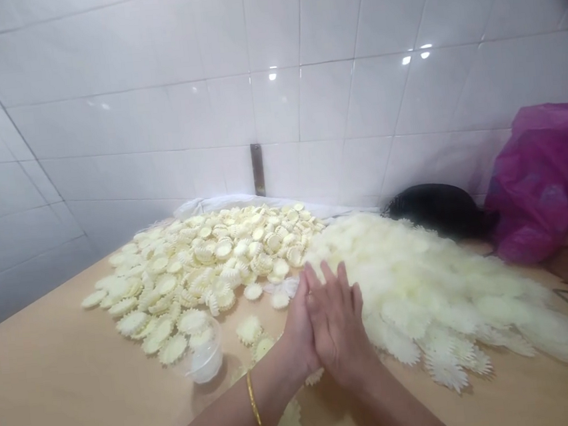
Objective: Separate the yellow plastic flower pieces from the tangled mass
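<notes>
A tan table (36, 404) carries two big heaps, which suggests the work is well under way yet far from finished. The heap of flat, flower-cut sheets (422, 293) spreads wide on the right; I take these as the part left to do. The heap of small cupped, scalloped discs (227, 245) on the left is already large and looks like the finished part.

Between the heaps, the left hand (301, 328) and right hand (339, 328) press palm to palm, the right's fingers straight and only slightly apart. Whether a piece lies between the palms I cannot tell. A clear plastic bowl (207, 364) stands beside the nearest discs. A few loose scalloped pieces (288, 423) lie on the tabletop near and below the forearms, apparently awaiting their turn.
</notes>
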`<action>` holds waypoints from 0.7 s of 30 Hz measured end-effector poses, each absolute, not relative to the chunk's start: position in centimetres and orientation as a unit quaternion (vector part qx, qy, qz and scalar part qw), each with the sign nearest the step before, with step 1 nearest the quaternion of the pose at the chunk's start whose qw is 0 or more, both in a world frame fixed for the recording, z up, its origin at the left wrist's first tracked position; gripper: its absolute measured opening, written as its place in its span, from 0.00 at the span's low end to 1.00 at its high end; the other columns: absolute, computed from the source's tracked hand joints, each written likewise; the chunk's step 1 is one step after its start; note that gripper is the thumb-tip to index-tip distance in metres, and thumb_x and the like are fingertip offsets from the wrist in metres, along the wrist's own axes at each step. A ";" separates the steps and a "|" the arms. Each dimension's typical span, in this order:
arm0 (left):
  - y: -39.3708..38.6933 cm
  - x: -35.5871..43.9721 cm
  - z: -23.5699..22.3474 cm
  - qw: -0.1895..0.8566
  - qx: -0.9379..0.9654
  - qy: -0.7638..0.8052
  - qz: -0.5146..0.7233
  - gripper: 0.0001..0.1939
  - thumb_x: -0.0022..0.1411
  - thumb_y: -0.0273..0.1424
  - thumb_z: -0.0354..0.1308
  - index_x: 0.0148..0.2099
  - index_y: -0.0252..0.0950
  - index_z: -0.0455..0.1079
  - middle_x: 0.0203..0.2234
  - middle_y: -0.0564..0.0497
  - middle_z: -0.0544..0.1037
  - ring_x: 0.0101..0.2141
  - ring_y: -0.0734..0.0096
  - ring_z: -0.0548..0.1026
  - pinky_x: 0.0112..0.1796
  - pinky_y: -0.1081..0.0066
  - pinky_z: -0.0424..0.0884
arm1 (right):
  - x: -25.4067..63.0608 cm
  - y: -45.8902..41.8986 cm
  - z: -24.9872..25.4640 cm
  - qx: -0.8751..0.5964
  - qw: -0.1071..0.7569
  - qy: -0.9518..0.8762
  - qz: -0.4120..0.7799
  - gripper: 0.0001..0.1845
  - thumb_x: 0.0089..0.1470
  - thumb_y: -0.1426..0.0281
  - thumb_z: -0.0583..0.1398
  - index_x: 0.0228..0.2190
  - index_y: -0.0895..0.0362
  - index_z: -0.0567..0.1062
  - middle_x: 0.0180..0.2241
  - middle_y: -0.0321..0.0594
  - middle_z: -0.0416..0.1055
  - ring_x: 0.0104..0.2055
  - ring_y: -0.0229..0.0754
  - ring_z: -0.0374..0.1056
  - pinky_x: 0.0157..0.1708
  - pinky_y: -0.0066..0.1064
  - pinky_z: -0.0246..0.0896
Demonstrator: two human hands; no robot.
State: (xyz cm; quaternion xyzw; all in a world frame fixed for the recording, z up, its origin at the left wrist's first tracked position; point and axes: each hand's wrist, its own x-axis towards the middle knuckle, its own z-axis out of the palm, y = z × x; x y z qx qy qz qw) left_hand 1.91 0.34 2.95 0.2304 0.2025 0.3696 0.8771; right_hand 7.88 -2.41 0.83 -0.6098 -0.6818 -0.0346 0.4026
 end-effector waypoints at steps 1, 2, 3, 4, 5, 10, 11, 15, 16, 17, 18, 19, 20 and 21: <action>0.3 1.8 2.9 0.876 0.240 0.208 0.364 0.32 0.52 0.55 0.44 0.47 0.37 0.66 0.43 0.46 0.72 0.44 0.61 0.69 0.42 0.63 0.66 | 8.0 -2.3 1.0 -0.617 0.402 -0.675 -0.046 0.25 0.58 0.63 0.43 0.57 0.47 0.52 0.60 0.39 0.49 0.63 0.52 0.33 0.55 0.57 0.37; 0.1 1.8 2.8 0.872 0.246 0.220 0.361 0.32 0.52 0.55 0.44 0.47 0.36 0.66 0.43 0.46 0.72 0.45 0.60 0.69 0.43 0.63 0.65 | 8.2 -2.2 1.1 -0.624 0.402 -0.668 -0.056 0.25 0.58 0.63 0.43 0.57 0.47 0.53 0.60 0.40 0.48 0.63 0.52 0.32 0.55 0.57 0.36; -0.1 1.8 2.8 0.867 0.249 0.237 0.360 0.31 0.52 0.54 0.45 0.48 0.37 0.65 0.44 0.46 0.71 0.46 0.60 0.68 0.43 0.63 0.65 | 8.5 -2.1 1.1 -0.633 0.401 -0.659 -0.063 0.26 0.58 0.63 0.43 0.57 0.48 0.53 0.60 0.41 0.48 0.63 0.53 0.31 0.55 0.58 0.35; -0.4 1.9 2.7 0.862 0.254 0.250 0.361 0.30 0.53 0.53 0.45 0.49 0.38 0.65 0.45 0.46 0.71 0.46 0.61 0.68 0.43 0.63 0.65 | 8.9 -2.0 1.1 -0.646 0.399 -0.648 -0.067 0.26 0.58 0.62 0.43 0.58 0.49 0.53 0.60 0.42 0.47 0.63 0.54 0.30 0.54 0.59 0.34; -0.8 2.1 2.7 0.857 0.261 0.256 0.362 0.28 0.54 0.52 0.46 0.50 0.39 0.64 0.46 0.48 0.71 0.47 0.62 0.67 0.44 0.63 0.65 | 9.3 -1.8 1.0 -0.661 0.396 -0.635 -0.066 0.26 0.58 0.62 0.43 0.58 0.52 0.53 0.60 0.45 0.46 0.63 0.55 0.29 0.54 0.60 0.33; -0.9 2.7 2.5 0.857 0.259 0.286 0.342 0.14 0.58 0.37 0.49 0.43 0.35 0.67 0.39 0.48 0.73 0.39 0.70 0.72 0.39 0.72 0.67 | 11.9 -1.2 0.2 -0.689 0.416 -0.592 -0.034 0.26 0.57 0.62 0.42 0.52 0.61 0.63 0.54 0.54 0.58 0.61 0.59 0.39 0.52 0.60 0.38; -0.5 2.6 2.5 0.857 0.237 0.302 0.344 0.12 0.59 0.35 0.49 0.41 0.33 0.66 0.35 0.47 0.74 0.35 0.72 0.73 0.36 0.73 0.68 | 12.3 -1.1 0.1 -0.670 0.442 -0.596 -0.022 0.25 0.57 0.62 0.42 0.50 0.60 0.65 0.51 0.53 0.62 0.60 0.57 0.44 0.52 0.59 0.41; 1.3 1.5 2.6 0.854 0.192 0.296 0.383 0.17 0.62 0.38 0.43 0.47 0.34 0.60 0.28 0.49 0.71 0.26 0.74 0.71 0.31 0.70 0.69 | 12.6 -1.2 0.4 -0.562 0.501 -0.658 0.007 0.20 0.57 0.64 0.46 0.45 0.57 0.70 0.45 0.47 0.68 0.54 0.51 0.55 0.52 0.50 0.47; 1.5 1.3 2.8 0.852 0.198 0.291 0.387 0.19 0.61 0.41 0.42 0.50 0.35 0.57 0.30 0.48 0.71 0.27 0.73 0.72 0.31 0.69 0.69 | 12.5 -1.3 0.5 -0.544 0.488 -0.683 0.000 0.19 0.55 0.64 0.49 0.45 0.57 0.69 0.45 0.46 0.68 0.54 0.51 0.54 0.52 0.50 0.47; 1.6 1.2 3.1 0.850 0.210 0.288 0.387 0.22 0.61 0.44 0.40 0.52 0.35 0.56 0.32 0.47 0.71 0.28 0.70 0.72 0.32 0.67 0.69 | 12.3 -1.4 0.5 -0.530 0.470 -0.705 -0.011 0.19 0.53 0.65 0.51 0.46 0.57 0.69 0.44 0.45 0.69 0.55 0.52 0.53 0.52 0.50 0.46; 1.5 1.1 3.4 0.849 0.229 0.286 0.381 0.26 0.60 0.47 0.39 0.53 0.35 0.55 0.34 0.46 0.71 0.31 0.68 0.72 0.33 0.66 0.69 | 12.1 -1.5 0.5 -0.521 0.453 -0.723 -0.022 0.20 0.52 0.66 0.53 0.47 0.57 0.68 0.44 0.45 0.70 0.55 0.52 0.52 0.52 0.50 0.46; 1.2 1.1 3.6 0.848 0.254 0.284 0.370 0.29 0.59 0.49 0.38 0.53 0.34 0.55 0.36 0.44 0.71 0.33 0.66 0.72 0.34 0.65 0.69 | 11.9 -1.5 0.5 -0.517 0.440 -0.734 -0.031 0.20 0.51 0.69 0.53 0.47 0.57 0.68 0.43 0.44 0.70 0.54 0.52 0.52 0.51 0.50 0.46; 0.9 1.1 3.8 0.844 0.280 0.282 0.360 0.31 0.58 0.51 0.37 0.52 0.32 0.57 0.37 0.43 0.71 0.35 0.64 0.72 0.35 0.65 0.68 | 11.8 -1.6 0.5 -0.515 0.434 -0.738 -0.037 0.20 0.51 0.71 0.53 0.47 0.56 0.68 0.42 0.43 0.71 0.52 0.52 0.54 0.50 0.49 0.47; 0.6 1.1 3.9 0.838 0.305 0.282 0.352 0.32 0.57 0.52 0.36 0.51 0.32 0.58 0.37 0.43 0.71 0.36 0.64 0.72 0.35 0.66 0.68 | 11.8 -1.6 0.5 -0.515 0.435 -0.738 -0.037 0.18 0.51 0.72 0.52 0.45 0.56 0.69 0.40 0.43 0.71 0.50 0.51 0.56 0.48 0.48 0.49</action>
